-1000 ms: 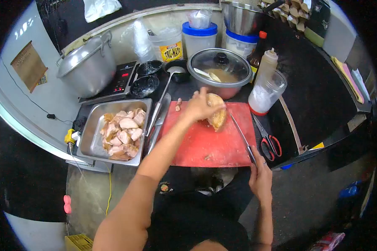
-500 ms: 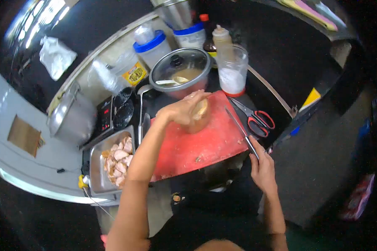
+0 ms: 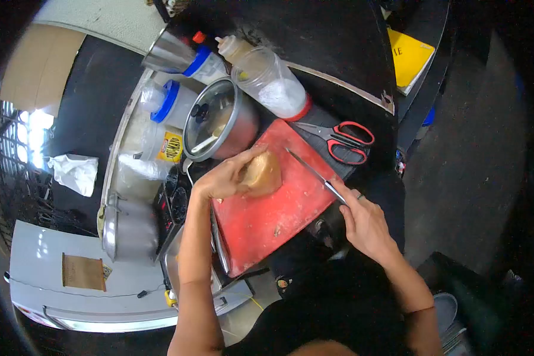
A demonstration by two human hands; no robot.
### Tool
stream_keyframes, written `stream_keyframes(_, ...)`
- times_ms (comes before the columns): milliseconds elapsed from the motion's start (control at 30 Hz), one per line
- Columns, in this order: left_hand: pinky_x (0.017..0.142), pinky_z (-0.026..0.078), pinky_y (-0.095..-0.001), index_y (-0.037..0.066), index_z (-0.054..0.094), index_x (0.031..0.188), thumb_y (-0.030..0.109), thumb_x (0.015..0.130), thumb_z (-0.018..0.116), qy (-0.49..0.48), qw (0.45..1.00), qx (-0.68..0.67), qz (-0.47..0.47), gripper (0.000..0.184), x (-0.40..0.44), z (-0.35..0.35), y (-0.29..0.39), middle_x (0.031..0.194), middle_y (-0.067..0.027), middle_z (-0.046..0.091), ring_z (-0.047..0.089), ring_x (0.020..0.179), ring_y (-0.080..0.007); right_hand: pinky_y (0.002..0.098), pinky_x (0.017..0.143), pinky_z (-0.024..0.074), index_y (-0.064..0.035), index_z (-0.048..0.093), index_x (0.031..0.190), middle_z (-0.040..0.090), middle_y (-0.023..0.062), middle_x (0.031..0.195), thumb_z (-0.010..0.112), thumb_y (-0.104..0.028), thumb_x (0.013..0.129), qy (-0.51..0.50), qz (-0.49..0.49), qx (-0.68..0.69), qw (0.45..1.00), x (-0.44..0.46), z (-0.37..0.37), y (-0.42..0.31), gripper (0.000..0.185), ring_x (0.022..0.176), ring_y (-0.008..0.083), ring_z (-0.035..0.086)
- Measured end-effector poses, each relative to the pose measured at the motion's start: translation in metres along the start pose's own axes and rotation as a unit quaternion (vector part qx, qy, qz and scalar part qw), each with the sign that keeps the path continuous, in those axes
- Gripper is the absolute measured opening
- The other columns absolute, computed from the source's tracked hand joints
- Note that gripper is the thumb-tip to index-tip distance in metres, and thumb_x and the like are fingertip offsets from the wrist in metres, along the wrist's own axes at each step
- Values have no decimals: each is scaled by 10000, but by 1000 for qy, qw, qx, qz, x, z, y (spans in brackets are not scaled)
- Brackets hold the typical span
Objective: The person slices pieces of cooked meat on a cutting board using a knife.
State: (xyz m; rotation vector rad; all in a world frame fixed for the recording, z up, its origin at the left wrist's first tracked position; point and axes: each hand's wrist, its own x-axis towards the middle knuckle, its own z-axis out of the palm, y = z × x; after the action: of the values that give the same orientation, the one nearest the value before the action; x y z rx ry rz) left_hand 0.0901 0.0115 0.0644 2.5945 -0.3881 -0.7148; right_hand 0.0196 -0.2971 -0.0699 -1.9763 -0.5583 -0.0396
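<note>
On the red cutting board a rounded, tan chunk of food rests near the far side; I cannot tell its exact kind. My left hand curves around its left side, with the fingers over its top and the thumb below. A slim knife is in my right hand, gripped by its handle at the board's right edge. Its blade points up and left over the board, apart from the chunk. Small crumbs lie on the red surface.
Red-handled scissors lie right of the board. Behind stand a lidded pot, a clear jar of white powder, a squeeze bottle and blue-lidded tubs. To the left are a large metal pot and a metal tray.
The view has turned, so the counter appears rotated. My left hand has shifted on the chunk, leaving more of it visible. The knife stays in my right hand.
</note>
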Motion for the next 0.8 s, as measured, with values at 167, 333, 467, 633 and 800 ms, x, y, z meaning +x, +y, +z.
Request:
stream_keyframes(167,1183,228,-368,59,223,1542,-75,683,630,61,993,69,70,959,-12,13,-11,1571,-146,290,295,1445,-259,505,668,516,-100,382,1438,590,194,965,523,-59,923,-11,8,24,1000,-1,2,3,536,775,423,620)
stream_keyframes(333,1131,332,-383,13,343,1482,28,689,779,174,984,-40,-26,906,-19,44,6,1479,-162,426,423,1356,-243,510,718,483,-95,405,1430,596,221,997,538,-4,893,-47,39,57,997,0,1,-2,560,847,436,602)
stream_keyframes(467,1060,418,-378,15,478,1385,114,649,864,268,962,-29,-39,838,-10,67,4,1353,-130,553,529,1255,-236,516,652,524,-75,386,1424,597,221,1037,517,-61,925,-43,-8,34,998,4,2,-2,516,774,443,628)
stream_keyframes(633,1100,361,-383,39,522,1355,97,649,820,219,974,-29,41,769,-15,59,-11,1380,-145,527,488,1303,-269,507,651,530,-76,383,1425,599,216,1042,520,-57,920,-53,-6,22,998,7,-1,-6,523,777,434,632)
stream_keyframes(800,1101,342,-409,46,549,1336,199,683,807,227,973,-1,35,718,-24,54,-5,1400,-167,470,448,1315,-311,504,631,531,-72,379,1427,598,207,987,526,-59,915,-52,2,8,999,5,-3,-4,533,740,427,633)
